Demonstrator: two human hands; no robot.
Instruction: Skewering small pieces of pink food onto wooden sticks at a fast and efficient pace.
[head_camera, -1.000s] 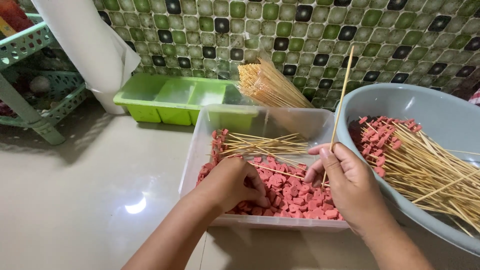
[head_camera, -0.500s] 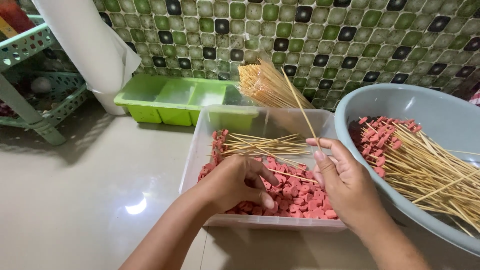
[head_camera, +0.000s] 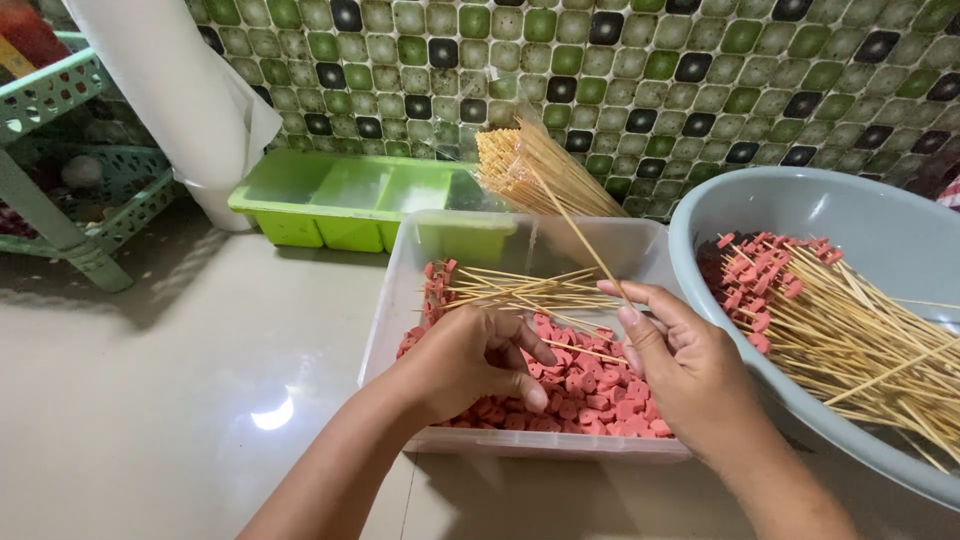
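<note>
Skewer (head_camera: 572, 215) now tilted left — right hand (head_camera: 685, 372) grip holding it, left hand (head_camera: 470, 362) pinching slices (head_camera: 585, 385).

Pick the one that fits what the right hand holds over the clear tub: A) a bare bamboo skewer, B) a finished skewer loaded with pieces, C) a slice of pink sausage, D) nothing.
A: the right hand pinches a bare bamboo skewer that slants up from its fingertips, with no sausage pieces on its visible length, above the clear plastic tub.
</note>
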